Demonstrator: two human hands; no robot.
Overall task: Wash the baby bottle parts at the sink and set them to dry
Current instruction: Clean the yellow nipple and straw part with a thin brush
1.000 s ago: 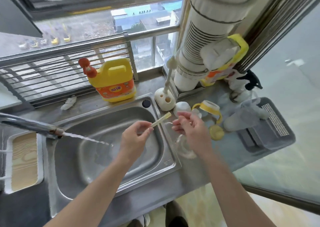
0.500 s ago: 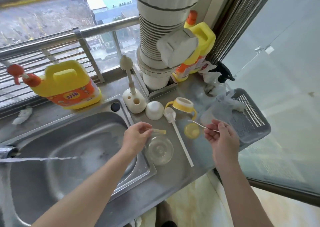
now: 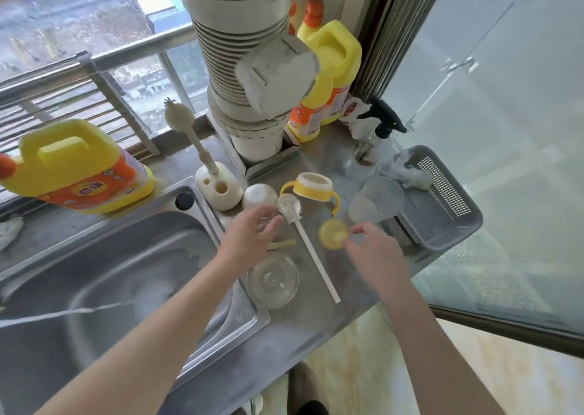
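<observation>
Head view, looking down at a steel sink (image 3: 132,256) with a counter (image 3: 294,326) on its right. A thin stream of water (image 3: 63,313) crosses the basin from 9 o'clock.

The left hand (image 3: 252,234) hovers over the counter at the frame's centre, fingers spread and released, holding nothing. A short yellowish straw piece (image 3: 282,244) lies on the steel just at its 4 o'clock. The right hand (image 3: 376,253) reaches toward a small yellow cap (image 3: 331,239) at its 10 o'clock, fingertips loosely curled at the cap's rim. Whether they pinch it cannot be told.

Other bottle parts lie near:
- a clear dome (image 3: 273,280) at 6 o'clock from the left hand
- a long white brush (image 3: 316,263) between the 2 hands
- a yellow handled collar (image 3: 311,187) and white cap (image 3: 259,195) at 12 o'clock
- a clear bottle (image 3: 376,202) beside a grey basket (image 3: 442,199) at 2 o'clock

The step looks like choosing the next part to wash. It likely goes best with a firm grip on the small cap's rim, since wet plastic slips, then a carry to the stream at 9 o'clock.

Half a second ago the left hand pinched the straw piece; it now lies released. The right hand then held a thin wire brush nearer the basket; that brush is no longer visible.
</observation>
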